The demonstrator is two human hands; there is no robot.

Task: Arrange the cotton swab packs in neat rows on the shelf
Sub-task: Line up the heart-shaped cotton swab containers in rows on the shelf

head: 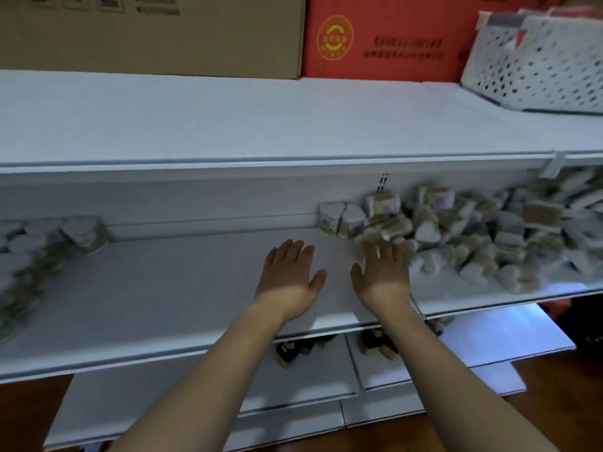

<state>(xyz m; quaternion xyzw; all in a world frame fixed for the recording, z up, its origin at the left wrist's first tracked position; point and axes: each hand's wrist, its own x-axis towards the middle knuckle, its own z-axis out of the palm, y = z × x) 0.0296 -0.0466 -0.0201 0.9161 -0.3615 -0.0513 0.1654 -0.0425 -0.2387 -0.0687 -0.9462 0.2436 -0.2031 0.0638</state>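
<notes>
A jumbled heap of cotton swab packs (473, 236), some heart-shaped with white lids and some boxy, covers the right part of the white middle shelf (182, 288). A second group of heart-shaped packs (49, 243) lies at the shelf's far left. My left hand (288, 275) hovers flat over the bare middle of the shelf, fingers straight, holding nothing. My right hand (383, 269) is beside it, fingers straight, with its fingertips at the left edge of the heap; contact cannot be told through the blur.
The top shelf (261, 125) carries a brown carton (153, 34), a red carton (381, 37) and a white perforated basket (535, 63). Lower shelves (212, 393) stick out below, with small dark items (293, 350). The floor is brown wood.
</notes>
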